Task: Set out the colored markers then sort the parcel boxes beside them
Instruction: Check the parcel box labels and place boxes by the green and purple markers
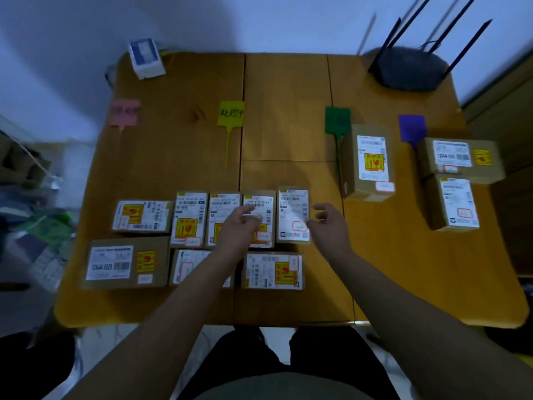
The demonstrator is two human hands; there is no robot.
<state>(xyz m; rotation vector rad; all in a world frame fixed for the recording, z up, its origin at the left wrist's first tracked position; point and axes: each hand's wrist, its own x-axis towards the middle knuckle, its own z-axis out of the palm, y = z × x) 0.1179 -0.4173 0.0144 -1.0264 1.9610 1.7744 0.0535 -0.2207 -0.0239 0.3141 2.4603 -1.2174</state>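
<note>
Pink, yellow, green, purple markers (230,114) are out; 3 boxes (372,160) sorted, 8 waiting. My left hand (240,223) touches 1 waiting box (266,236), grip unclear; my right hand (327,225) hovers open.

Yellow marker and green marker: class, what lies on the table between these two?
In the head view, nothing lies between the yellow marker and the green marker: only bare table, crossed by two seams in its top.

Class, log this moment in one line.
stage: sorting | green marker: one box | purple marker: two boxes | left hand on row box | right hand open by end box
</note>
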